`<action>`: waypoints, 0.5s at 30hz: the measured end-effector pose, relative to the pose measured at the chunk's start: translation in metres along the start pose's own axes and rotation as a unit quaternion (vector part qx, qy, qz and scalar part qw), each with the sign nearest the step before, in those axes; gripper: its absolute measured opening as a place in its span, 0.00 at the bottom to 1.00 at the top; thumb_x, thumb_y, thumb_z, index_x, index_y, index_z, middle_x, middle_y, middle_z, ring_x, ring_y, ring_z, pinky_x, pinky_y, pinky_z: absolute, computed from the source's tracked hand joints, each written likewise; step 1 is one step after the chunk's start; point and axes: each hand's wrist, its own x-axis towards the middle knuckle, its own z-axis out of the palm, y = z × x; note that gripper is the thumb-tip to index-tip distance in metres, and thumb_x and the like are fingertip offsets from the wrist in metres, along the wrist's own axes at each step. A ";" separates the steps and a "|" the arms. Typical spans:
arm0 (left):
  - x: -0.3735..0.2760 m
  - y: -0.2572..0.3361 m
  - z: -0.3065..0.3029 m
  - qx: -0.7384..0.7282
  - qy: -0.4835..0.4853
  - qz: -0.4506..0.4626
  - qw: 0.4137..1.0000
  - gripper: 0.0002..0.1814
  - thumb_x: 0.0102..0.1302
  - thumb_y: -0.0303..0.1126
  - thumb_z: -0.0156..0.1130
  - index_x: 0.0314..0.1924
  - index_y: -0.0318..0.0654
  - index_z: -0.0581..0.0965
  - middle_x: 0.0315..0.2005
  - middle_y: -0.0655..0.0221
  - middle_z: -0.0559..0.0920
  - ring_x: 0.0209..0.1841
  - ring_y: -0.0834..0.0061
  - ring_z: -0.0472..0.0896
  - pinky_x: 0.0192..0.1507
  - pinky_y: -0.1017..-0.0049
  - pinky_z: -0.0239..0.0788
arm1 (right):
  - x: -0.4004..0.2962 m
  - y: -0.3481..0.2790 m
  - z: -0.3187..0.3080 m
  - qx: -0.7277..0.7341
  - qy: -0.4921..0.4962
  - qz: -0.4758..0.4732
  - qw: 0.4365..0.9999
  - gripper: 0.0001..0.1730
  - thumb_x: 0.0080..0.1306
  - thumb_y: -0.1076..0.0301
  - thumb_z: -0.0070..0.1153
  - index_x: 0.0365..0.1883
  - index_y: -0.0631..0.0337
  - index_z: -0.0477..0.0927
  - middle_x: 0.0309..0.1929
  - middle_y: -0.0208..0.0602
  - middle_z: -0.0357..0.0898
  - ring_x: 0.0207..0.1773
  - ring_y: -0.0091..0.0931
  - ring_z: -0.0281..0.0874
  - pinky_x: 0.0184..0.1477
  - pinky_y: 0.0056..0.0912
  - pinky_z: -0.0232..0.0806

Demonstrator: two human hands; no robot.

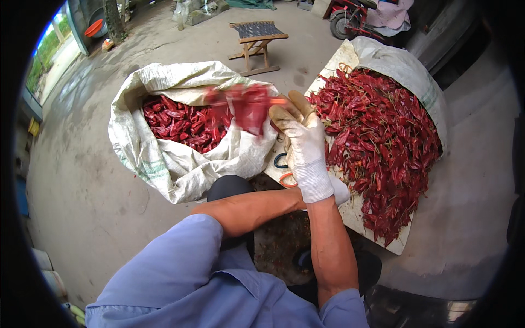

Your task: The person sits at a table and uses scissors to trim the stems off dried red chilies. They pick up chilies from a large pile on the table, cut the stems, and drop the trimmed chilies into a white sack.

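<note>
My right hand (301,127), in a white knit glove with soiled tan fingers, is raised between the sack and the board with its fingers apart. Just left of it, blurred red dried chili peppers (250,106) are in the air over the rim of a white woven sack (135,164), which holds more peppers (176,119). My left hand (341,191), also in a white glove, lies beneath my right wrist, mostly hidden. Beside it a large heap of stemmed red peppers (377,135) covers much of a pale board (396,242). Dark blue (280,160) and orange loops (288,179), like scissor handles, lie at the board's left.
A second woven sack (406,61) lies open behind the heap. Another orange loop (344,67) rests at the board's far edge. Beyond stand a wooden folding stool (262,39) and a red wheeled vehicle (348,22). A tree trunk (112,20) rises at the upper left.
</note>
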 end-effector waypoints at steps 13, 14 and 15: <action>0.029 0.065 -0.054 0.077 -0.365 -0.086 0.924 0.09 0.57 0.29 0.63 0.36 0.36 0.87 0.33 0.53 0.88 0.39 0.50 0.88 0.42 0.57 0.79 | -0.100 -0.054 -0.198 -0.271 0.175 0.039 0.946 0.11 0.70 0.78 0.61 0.50 0.70 0.81 0.42 0.37 0.86 0.40 0.24 0.85 0.45 0.27 0.78; 0.037 0.075 -0.065 0.083 -0.389 -0.073 0.915 0.10 0.57 0.29 0.63 0.37 0.36 0.87 0.34 0.53 0.88 0.40 0.50 0.88 0.42 0.56 0.79 | -0.110 -0.057 -0.216 -0.349 0.228 -0.024 0.909 0.11 0.70 0.77 0.61 0.50 0.70 0.81 0.41 0.39 0.86 0.41 0.26 0.86 0.46 0.29 0.80; 0.043 0.083 -0.075 0.090 -0.411 -0.065 0.905 0.10 0.57 0.29 0.63 0.37 0.35 0.87 0.35 0.52 0.88 0.41 0.50 0.88 0.41 0.56 0.79 | -0.121 -0.070 -0.235 -0.424 0.262 -0.018 0.867 0.13 0.68 0.80 0.61 0.51 0.72 0.81 0.41 0.39 0.86 0.42 0.24 0.85 0.46 0.28 0.79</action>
